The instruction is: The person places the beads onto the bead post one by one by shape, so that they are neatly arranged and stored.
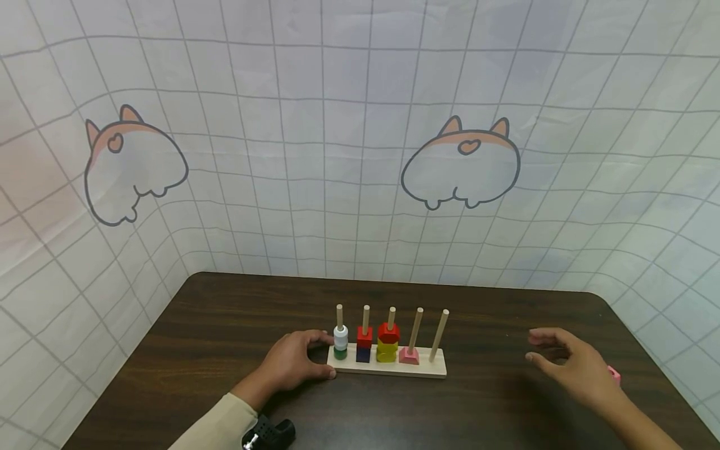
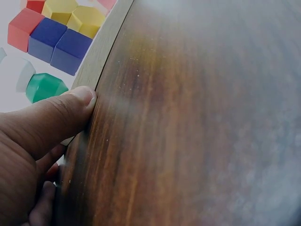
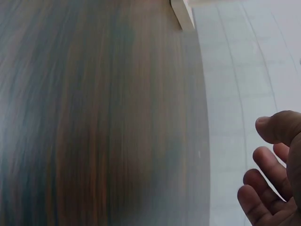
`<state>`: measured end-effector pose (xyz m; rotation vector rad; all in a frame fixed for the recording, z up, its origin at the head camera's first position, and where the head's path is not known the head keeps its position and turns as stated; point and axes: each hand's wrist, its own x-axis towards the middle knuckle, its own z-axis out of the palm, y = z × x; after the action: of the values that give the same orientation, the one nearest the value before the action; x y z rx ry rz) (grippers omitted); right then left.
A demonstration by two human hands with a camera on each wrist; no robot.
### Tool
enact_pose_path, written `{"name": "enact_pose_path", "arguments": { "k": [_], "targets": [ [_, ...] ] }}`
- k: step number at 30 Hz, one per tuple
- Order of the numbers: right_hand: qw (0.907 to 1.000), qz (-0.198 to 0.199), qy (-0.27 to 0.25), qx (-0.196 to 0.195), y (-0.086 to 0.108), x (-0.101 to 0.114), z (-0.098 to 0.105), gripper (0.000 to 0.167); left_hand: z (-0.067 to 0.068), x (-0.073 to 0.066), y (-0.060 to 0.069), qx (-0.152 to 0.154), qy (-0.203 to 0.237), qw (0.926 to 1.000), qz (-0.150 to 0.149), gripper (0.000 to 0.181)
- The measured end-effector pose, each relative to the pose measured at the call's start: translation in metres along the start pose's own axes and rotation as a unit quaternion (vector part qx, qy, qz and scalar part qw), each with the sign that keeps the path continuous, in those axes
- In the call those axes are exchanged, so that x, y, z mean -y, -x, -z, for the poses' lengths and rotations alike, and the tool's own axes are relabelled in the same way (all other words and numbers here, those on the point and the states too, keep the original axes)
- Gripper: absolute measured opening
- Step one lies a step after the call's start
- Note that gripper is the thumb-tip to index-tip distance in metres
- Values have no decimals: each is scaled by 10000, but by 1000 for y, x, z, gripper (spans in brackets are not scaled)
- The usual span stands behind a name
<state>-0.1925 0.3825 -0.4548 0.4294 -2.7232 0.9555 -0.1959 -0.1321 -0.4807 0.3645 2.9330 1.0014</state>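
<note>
My left hand (image 1: pixel 292 360) grips the left end of a wooden peg board (image 1: pixel 388 370), its thumb (image 2: pixel 70 106) against the front edge. Five pegs stand on the board. From the left, the first holds a green bead (image 2: pixel 45 87) under white beads (image 1: pixel 340 338); the second has blue blocks (image 1: pixel 363 355) under red ones (image 1: pixel 364 337). On the third, red pieces (image 1: pixel 389 332) top yellow ones (image 1: pixel 387 352). A pink block (image 1: pixel 409 356) sits low on the fourth, and the fifth peg (image 1: pixel 439 335) is bare. Right of the board, my right hand (image 1: pixel 582 369) holds nothing, fingers loosely bent.
Just beyond my right hand lies a pink piece (image 1: pixel 615 375), partly hidden by the hand. The dark wooden table (image 1: pixel 484 412) has rounded far corners. A white gridded cloth (image 1: pixel 315 156) with cartoon animal drawings hangs behind and around it.
</note>
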Motion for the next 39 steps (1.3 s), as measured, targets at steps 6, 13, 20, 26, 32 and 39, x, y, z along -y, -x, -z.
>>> {"name": "enact_pose_path", "arguments": {
  "k": [6, 13, 20, 26, 32, 39],
  "targets": [
    [9978, -348, 564, -84, 15, -23, 27, 50, 0, 0, 0, -16, 35, 10000, -11, 53],
    [9937, -812, 771, 55, 26, -53, 50, 59, 0, 1, -1, -5, -9, 10000, -1, 53],
    [9891, -1040, 1030, 188, 35, -77, 56, 64, 0, 1, 0, 15, 23, 10000, 8, 53],
    [9871, -1171, 952, 536, 40, -89, 55, 64, -1, 1, 0, -4, -15, 10000, -10, 53],
    [9884, -1159, 872, 447, 41, -92, 52, 59, -1, 1, 0, -25, -20, 10000, -23, 53],
    [9884, -1142, 903, 439, 40, -92, 49, 52, 0, 1, 0, -15, -33, 10000, -13, 53]
  ]
}}
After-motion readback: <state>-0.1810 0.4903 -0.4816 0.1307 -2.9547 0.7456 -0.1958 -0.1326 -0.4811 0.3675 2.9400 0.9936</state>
